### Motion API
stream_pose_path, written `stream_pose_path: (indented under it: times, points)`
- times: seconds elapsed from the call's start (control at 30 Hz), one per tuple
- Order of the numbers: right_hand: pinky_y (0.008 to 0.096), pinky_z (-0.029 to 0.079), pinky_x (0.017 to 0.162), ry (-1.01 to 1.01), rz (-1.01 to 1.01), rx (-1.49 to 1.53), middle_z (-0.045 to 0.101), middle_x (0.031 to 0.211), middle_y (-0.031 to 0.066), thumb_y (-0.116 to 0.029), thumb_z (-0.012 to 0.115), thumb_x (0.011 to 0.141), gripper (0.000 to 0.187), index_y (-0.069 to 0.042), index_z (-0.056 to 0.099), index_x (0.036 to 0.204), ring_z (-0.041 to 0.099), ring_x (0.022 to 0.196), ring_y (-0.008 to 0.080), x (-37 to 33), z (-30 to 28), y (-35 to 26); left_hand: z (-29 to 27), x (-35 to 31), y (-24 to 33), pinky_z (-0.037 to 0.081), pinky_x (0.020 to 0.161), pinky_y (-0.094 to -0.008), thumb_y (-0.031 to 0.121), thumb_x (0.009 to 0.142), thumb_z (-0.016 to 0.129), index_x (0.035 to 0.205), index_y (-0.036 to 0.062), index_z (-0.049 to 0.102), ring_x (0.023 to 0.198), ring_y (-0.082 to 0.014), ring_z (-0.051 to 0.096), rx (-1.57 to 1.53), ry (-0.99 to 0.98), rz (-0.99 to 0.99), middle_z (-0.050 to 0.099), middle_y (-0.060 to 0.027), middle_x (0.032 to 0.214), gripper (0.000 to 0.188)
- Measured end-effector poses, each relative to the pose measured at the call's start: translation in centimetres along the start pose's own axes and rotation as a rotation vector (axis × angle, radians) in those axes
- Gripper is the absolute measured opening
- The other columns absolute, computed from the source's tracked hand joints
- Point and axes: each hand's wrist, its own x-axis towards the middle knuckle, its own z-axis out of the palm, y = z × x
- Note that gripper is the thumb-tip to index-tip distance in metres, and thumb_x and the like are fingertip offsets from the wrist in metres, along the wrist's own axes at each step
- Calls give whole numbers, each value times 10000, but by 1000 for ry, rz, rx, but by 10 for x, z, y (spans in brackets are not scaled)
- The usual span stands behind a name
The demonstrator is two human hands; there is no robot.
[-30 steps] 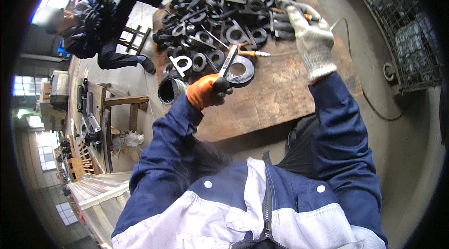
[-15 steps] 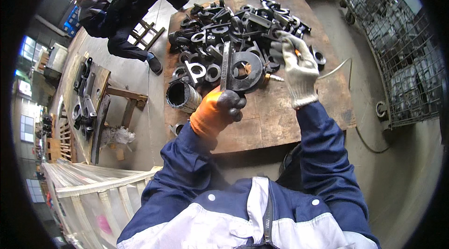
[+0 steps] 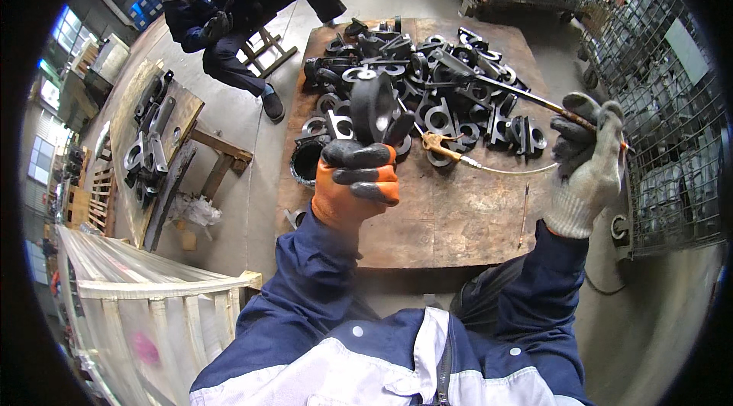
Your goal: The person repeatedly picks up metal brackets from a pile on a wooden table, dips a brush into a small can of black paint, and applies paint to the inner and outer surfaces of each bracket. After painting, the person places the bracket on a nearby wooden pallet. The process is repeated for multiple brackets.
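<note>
My left hand (image 3: pixel 355 183), in an orange glove with black fingers, is closed around a black metal ring bracket (image 3: pixel 370 110) and holds it up in front of the pile. The bracket is turned nearly edge-on. My right hand (image 3: pixel 586 165), in a pale knit glove with grey fingers, grips the end of a long thin metal rod-like tool (image 3: pixel 527 96). That tool slants up and left across the pile of black ring brackets (image 3: pixel 439 117); its exact kind is unclear. A tan air blow gun (image 3: pixel 441 148) lies between my hands at the pile's near edge.
The brackets rest on a brown wooden tabletop (image 3: pixel 458 230). A dark-mouthed can (image 3: pixel 304 162) is at its left, a thin stick (image 3: pixel 525 215) at its right. A wire cage (image 3: pixel 672 139) stands right. More brackets lie on a low bench (image 3: pixel 182 112); a co-worker (image 3: pixel 217 17) sits far left.
My right hand has moved right and nearer, and now holds the long rod-like tool. The bracket in my left hand has turned from face-on to nearly edge-on. The whole view has shifted.
</note>
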Motion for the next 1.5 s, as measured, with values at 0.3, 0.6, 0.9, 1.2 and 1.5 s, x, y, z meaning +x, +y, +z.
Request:
stream_pose_path:
  times: [0.3,0.6,0.9,1.2,1.5]
  points:
    - [213,539,575,-331,427,424,720,927,47,-280,616,1005,275,-28,699,1078,658,686,85,-29,30,44,8,1,3,442,554,-248,141,861,542,678,183,558,492,-34,504,-27,75,29,545,96,622,189]
    - [200,531,645,-319,400,391,721,954,45,-123,619,995,197,11,667,1132,663,779,66,-39,38,70,1,4,5,446,539,-251,164,840,581,659,160,546,506,-36,513,6,65,-81,563,84,640,184]
    - [232,598,725,-458,209,358,723,1045,74,-157,625,995,229,-23,676,1173,705,862,110,-43,34,64,0,4,1,461,534,-244,179,829,605,636,161,554,500,-44,528,-47,111,-4,562,82,618,200]
    - [267,571,891,-434,139,195,716,1074,123,-7,615,957,223,57,632,1170,701,991,181,-44,31,65,1,5,2,492,490,-286,161,850,575,820,119,469,445,-62,550,-75,113,-8,588,45,598,118]
    - [299,640,759,-597,-83,-165,719,1072,160,-171,554,1026,302,46,623,1226,729,925,201,-25,17,75,-4,-1,7,475,480,-269,191,842,580,710,119,599,397,-50,533,-26,156,-48,608,62,584,152]
